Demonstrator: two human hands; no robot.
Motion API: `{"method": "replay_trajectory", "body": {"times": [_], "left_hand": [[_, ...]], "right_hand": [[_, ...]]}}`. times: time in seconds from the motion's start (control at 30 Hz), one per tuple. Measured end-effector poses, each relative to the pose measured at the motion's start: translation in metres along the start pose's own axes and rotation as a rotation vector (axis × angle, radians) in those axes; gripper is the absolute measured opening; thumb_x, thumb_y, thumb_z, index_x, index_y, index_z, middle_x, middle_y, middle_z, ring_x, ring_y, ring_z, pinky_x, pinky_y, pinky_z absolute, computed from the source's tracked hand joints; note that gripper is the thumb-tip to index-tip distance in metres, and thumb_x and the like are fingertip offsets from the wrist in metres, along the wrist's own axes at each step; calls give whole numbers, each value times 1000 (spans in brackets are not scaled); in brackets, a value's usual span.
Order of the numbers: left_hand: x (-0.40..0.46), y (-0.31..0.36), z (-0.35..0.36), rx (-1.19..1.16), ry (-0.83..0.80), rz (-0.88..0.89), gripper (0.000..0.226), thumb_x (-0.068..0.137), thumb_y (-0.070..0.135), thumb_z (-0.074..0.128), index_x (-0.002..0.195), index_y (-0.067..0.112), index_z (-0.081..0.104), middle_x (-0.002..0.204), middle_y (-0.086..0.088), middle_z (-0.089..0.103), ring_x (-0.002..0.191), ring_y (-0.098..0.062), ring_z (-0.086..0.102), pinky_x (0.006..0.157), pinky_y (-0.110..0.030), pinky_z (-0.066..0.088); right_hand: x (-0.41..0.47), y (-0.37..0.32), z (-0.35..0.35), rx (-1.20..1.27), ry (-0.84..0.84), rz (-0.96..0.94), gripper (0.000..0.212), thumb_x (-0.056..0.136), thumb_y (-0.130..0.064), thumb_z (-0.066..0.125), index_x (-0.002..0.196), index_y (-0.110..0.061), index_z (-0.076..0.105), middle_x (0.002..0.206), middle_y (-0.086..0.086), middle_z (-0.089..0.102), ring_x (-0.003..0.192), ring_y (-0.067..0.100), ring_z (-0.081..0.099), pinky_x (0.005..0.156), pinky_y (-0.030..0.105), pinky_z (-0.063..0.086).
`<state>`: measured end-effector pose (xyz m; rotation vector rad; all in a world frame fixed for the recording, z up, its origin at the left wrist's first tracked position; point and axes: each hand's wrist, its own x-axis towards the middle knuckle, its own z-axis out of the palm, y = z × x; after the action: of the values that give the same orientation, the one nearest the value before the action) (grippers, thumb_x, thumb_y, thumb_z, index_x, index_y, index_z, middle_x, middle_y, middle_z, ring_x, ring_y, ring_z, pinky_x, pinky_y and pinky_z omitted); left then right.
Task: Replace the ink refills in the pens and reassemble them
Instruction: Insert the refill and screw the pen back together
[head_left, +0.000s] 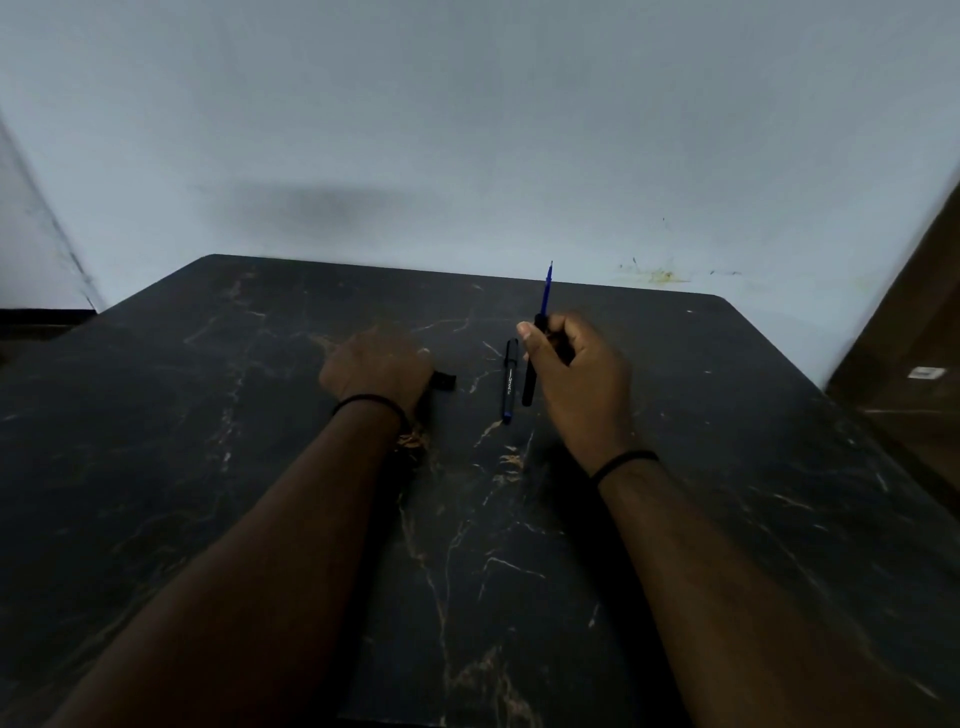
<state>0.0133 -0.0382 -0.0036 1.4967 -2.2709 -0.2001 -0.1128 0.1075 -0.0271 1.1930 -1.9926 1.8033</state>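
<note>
My right hand (571, 374) is closed around a black pen barrel (530, 384), held nearly upright. A blue ink refill (546, 291) sticks out of the barrel's top end, pointing away from me. Just left of it a second black pen (509, 382) with white lettering and a blue end lies flat on the dark marble table (260, 467). My left hand (376, 366) rests knuckles-up on the table with fingers curled over a small black pen part (444, 382), whose end shows at the hand's right side. Whether the fingers grip that part is hidden.
The table's far edge meets a pale grey wall (467, 130). A brown wooden panel (914, 332) stands at the right edge. Both wrists wear thin black bands.
</note>
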Motion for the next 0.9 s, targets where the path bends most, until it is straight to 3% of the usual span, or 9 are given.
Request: {"method": "replay_trajectory", "body": {"times": [0.13, 0.23, 0.67, 0.8, 0.9], "left_hand": [[0, -5, -2, 37, -26, 58, 44, 92, 50, 49, 122, 22, 66, 125, -8, 64, 114, -34, 60, 82, -37, 46], [-3, -2, -2, 36, -31, 48, 48, 92, 52, 51, 122, 19, 66, 124, -10, 64, 113, -34, 60, 78, -36, 43], [-7, 12, 0, 16, -6, 105, 42, 83, 51, 65, 97, 12, 70, 97, -10, 69, 93, -32, 67, 68, -33, 44], [-14, 23, 1, 68, -35, 150, 37, 82, 50, 64, 86, 13, 68, 71, -1, 54, 77, -26, 63, 63, -31, 45], [-17, 28, 0, 102, -39, 174, 29, 82, 43, 64, 73, 17, 59, 64, 1, 47, 73, -24, 60, 62, -31, 45]], "right_hand": [[0, -1, 1, -31, 8, -4, 30, 85, -68, 55, 84, -39, 63, 77, -23, 65, 63, -3, 61, 54, 11, 43], [-1, -1, 2, -42, 10, -16, 30, 85, -67, 55, 86, -38, 63, 79, -22, 66, 65, -1, 62, 56, 16, 48], [-3, -4, 0, -54, -43, 0, 25, 88, -59, 59, 76, -37, 61, 73, -21, 65, 60, -2, 57, 54, 9, 41], [-4, -5, 0, -55, -60, -6, 25, 92, -49, 64, 72, -36, 58, 67, -24, 61, 56, -3, 53, 51, 7, 37], [-4, -4, 0, -43, -86, 14, 22, 93, -48, 64, 80, -31, 65, 67, -14, 64, 58, -2, 56, 53, 9, 41]]}}
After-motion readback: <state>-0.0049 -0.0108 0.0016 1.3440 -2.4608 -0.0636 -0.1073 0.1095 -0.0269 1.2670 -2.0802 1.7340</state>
